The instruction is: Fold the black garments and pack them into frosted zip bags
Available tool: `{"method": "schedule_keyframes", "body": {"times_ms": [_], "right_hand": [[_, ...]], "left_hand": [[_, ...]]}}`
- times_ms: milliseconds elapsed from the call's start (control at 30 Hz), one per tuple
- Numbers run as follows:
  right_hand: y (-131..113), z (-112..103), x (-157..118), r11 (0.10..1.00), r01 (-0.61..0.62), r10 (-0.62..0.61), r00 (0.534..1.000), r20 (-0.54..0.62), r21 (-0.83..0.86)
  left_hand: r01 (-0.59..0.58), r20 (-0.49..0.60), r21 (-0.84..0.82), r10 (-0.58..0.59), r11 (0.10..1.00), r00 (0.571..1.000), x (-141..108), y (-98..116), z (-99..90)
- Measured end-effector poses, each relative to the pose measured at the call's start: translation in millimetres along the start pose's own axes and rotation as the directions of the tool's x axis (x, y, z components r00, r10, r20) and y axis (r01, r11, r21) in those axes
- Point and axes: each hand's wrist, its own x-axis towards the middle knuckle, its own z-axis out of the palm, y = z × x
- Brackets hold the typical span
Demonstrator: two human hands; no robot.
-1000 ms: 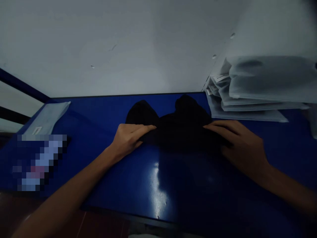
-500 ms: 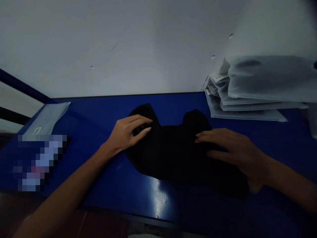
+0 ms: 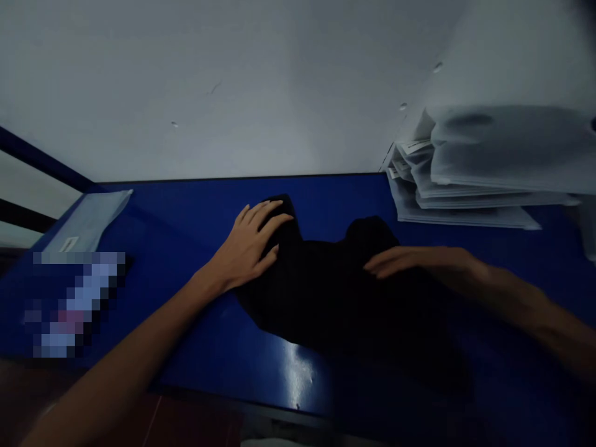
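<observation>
On the head view I have two bare forearms reaching in from the bottom corners toward a black garment (image 3: 335, 292), which lies near the middle of the blue desk (image 3: 195, 354), closer to the far edge than the near one. The light is poor and the cloth reads almost as one dark mass, so I can't pick out its folds or say for certain what kind of garment it is. Two rounded lobes of it point toward the far edge.

The left grip (image 3: 246, 242) is open, with the fingers spread and resting on top of the left lobe, not closed on the cloth. The right grip (image 3: 410, 261) is open too, lying flat and stretched out, its fingertips on the garment just below the right lobe.

A stack of pale, translucent flat packets (image 3: 465, 180) sits at the far right corner of the desk, just beyond the garment and not touching it. Toward the far left corner lies a pale flat packet with a white label (image 3: 86, 220). Nearer the left edge is a pixelated object (image 3: 74, 304) I can't make out. A white wall (image 3: 233, 93) rises behind the far edge, and dark rails (image 3: 28, 161) cross the upper left of the view
</observation>
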Motion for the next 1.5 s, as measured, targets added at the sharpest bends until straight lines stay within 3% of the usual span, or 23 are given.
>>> {"method": "schedule_keyframes", "body": {"times_ms": [67, 133, 233, 300, 367, 467, 667, 800, 967, 1067, 1167, 1300, 1400, 1467, 1500], "right_hand": [[-5.4, -3.2, 4.0, 0.994, -0.095, 0.099, 0.990, -0.095, 0.049], [-10.3, -2.4, 5.3, 0.977, -0.154, 0.123, 0.972, -0.202, -0.145], [-14.5, 3.8, 4.8, 0.860, -0.074, -0.051, 0.972, -0.230, -0.504], [-15.4, 7.4, 4.8, 0.801, 0.018, -0.154, 0.972, -0.177, -0.598], [-16.1, 8.9, 5.6, 0.794, 0.066, -0.173, 0.978, -0.120, -0.605], [-17.2, 9.3, 7.0, 0.820, 0.046, -0.075, 0.997, -0.027, -0.571], [-18.8, 12.0, 6.0, 0.842, -0.049, 0.023, 0.998, -0.055, -0.537], [-21.0, 12.3, 5.9, 0.837, -0.070, 0.075, 0.997, -0.013, -0.543], [-24.8, 13.2, 7.8, 0.855, -0.007, 0.022, 1.000, 0.022, -0.518], [-26.3, 14.2, 8.4, 0.815, 0.041, -0.053, 0.999, -0.003, -0.578], [-26.5, 14.5, 8.5, 0.809, 0.087, -0.093, 0.995, 0.020, -0.581], [-25.1, 14.3, 7.2, 0.846, 0.093, -0.070, 0.995, 0.064, -0.526], [-22.8, 13.3, 5.0, 0.842, 0.053, -0.003, 0.996, 0.093, -0.537], [-19.9, 11.3, 4.1, 0.831, 0.018, 0.040, 0.995, 0.092, -0.555], [-17.8, 9.8, 3.9, 0.825, 0.006, 0.053, 0.995, 0.088, -0.564]], "left_hand": [[-0.129, -0.014, 0.043, 0.130, 0.991, 0.991, -0.2, 7.2, -3.1], [-0.292, 0.013, 0.026, 0.292, 0.956, 0.956, -0.2, 16.1, -5.3], [-0.442, 0.157, -0.022, 0.440, 0.897, 0.884, -0.1, 27.8, -3.4], [-0.444, 0.239, -0.055, 0.443, 0.894, 0.864, -0.4, 31.4, 0.0], [-0.389, 0.273, -0.075, 0.394, 0.918, 0.878, -1.3, 31.5, 2.4], [-0.300, 0.251, -0.072, 0.309, 0.951, 0.917, -2.8, 29.2, 2.5], [-0.160, 0.018, -0.053, 0.161, 0.986, 0.987, -2.7, 32.2, 0.9], [-0.004, -0.036, -0.181, -0.002, 0.984, 0.999, -1.8, 35.4, 1.0], [0.158, 0.009, -0.262, -0.161, 0.952, 0.987, -1.5, 39.3, 4.1], [0.108, 0.038, -0.233, -0.102, 0.967, 0.994, -1.1, 43.1, 8.2], [0.076, 0.009, -0.334, -0.078, 0.939, 0.997, -0.4, 46.8, 10.0], [0.241, -0.038, -0.513, -0.302, 0.824, 0.953, -0.3, 48.0, 9.8], [0.311, -0.149, -0.535, -0.449, 0.786, 0.881, -0.5, 44.7, 11.9], [0.261, -0.298, -0.429, -0.408, 0.865, 0.863, -0.2, 41.0, 12.9], [0.207, -0.358, -0.338, -0.329, 0.918, 0.874, -0.1, 39.0, 12.6]]}}
